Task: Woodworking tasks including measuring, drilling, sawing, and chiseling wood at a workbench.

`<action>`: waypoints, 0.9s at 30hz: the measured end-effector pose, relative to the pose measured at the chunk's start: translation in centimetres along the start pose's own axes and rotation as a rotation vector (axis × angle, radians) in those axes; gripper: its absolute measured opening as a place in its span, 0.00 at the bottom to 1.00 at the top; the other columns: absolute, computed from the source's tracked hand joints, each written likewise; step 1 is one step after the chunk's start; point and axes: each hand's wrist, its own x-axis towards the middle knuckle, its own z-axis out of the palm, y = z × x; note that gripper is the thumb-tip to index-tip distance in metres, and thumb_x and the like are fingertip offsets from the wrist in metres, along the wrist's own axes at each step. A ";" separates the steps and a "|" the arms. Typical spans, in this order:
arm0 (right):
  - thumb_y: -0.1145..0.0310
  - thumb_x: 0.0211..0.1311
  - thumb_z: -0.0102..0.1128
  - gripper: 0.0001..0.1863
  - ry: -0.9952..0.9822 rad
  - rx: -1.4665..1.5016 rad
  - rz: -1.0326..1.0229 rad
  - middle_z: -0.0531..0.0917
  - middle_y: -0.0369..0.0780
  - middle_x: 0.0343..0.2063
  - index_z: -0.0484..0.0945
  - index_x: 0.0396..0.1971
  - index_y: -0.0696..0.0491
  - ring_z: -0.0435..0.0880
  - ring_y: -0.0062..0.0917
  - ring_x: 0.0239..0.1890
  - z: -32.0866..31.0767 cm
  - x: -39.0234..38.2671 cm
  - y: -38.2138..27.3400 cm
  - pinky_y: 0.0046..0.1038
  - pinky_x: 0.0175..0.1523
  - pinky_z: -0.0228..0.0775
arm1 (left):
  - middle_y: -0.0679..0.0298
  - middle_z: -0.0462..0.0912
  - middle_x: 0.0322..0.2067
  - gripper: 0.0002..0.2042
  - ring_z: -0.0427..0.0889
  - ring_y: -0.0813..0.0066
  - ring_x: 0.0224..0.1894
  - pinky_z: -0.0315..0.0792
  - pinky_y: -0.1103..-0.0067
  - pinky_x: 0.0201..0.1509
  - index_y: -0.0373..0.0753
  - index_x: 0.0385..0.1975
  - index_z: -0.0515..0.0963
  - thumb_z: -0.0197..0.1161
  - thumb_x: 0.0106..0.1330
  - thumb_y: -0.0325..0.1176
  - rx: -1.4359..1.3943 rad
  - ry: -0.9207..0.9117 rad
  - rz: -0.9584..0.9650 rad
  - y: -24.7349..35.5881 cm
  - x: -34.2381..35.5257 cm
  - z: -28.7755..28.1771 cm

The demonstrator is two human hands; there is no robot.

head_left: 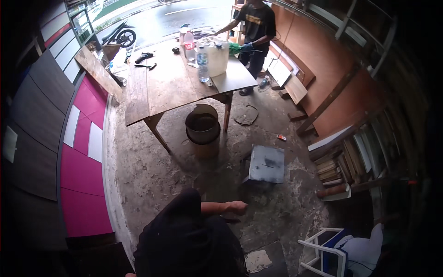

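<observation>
**Desk:** What does the workshop frame show near you?

**Operator:** From my headset feed, my right hand [237, 207] hangs over rough, stained concrete floor [152, 171], fingers curled into a loose fist around nothing I can see. My left hand is hidden behind my dark shirt [189, 240]. Nearest thing is a grey, scuffed square box [266, 164], standing just ahead of the hand, apart from it.

**Desk:** How much room around it?

**Operator:** Open concrete lies between me and a worn plank table [170, 83], whose near edge overhangs a round, rusty bucket [202, 129] beside one leg. Left, the floor ends at a pale curb against pink, white and grey panels [83, 152]. Right, stacked boards [332, 168] and leaning timber crowd the wall; a white chair frame [323, 251] sits lower right.

**Desk:** Anyone else?

**Operator:** A person in a black shirt [258, 23] stands at the table's far corner, beside clear plastic bottles [202, 62] and a pale jug [218, 57].
</observation>
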 end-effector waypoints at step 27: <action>0.68 0.70 0.59 0.13 1.957 0.633 -0.822 0.85 0.42 0.33 0.79 0.44 0.63 0.84 0.27 0.28 -112.8 -69.1 3.1 0.34 0.35 0.81 | 0.58 0.87 0.32 0.14 0.86 0.61 0.34 0.79 0.65 0.40 0.44 0.44 0.86 0.60 0.67 0.42 0.476 -0.300 -1.284 -13.3 27.4 24.8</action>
